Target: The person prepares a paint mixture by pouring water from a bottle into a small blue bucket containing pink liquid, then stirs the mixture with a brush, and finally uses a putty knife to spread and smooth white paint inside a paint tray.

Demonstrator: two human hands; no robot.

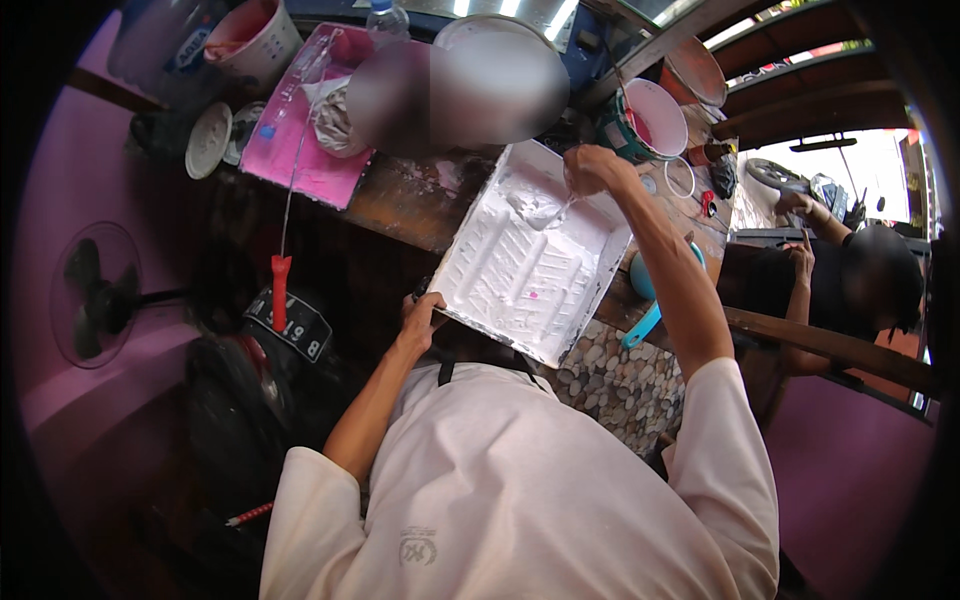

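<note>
Nearest the camera, the left hand (418,318) grips the near-left corner of the paint tray (500,290), fingers curled over its rim, steadying it on the wooden bench (400,205). The tray lies tilted, its long axis running from 7 o'clock toward 1 o'clock, and sits just beyond the person's chest.

Farther out, at 1 o'clock, the right hand (590,168) is closed around a small tool — too blurred to name — whose tip touches the white paint in the tray's deep end.

Judgement: the step in hand is working or scraping paint inside the tray; the next move calls for a firm hold at the corner.

The tray is white, ribbed and thickly coated, with one pink speck. Beyond it stands a bucket (645,120) with pink inside.
</note>
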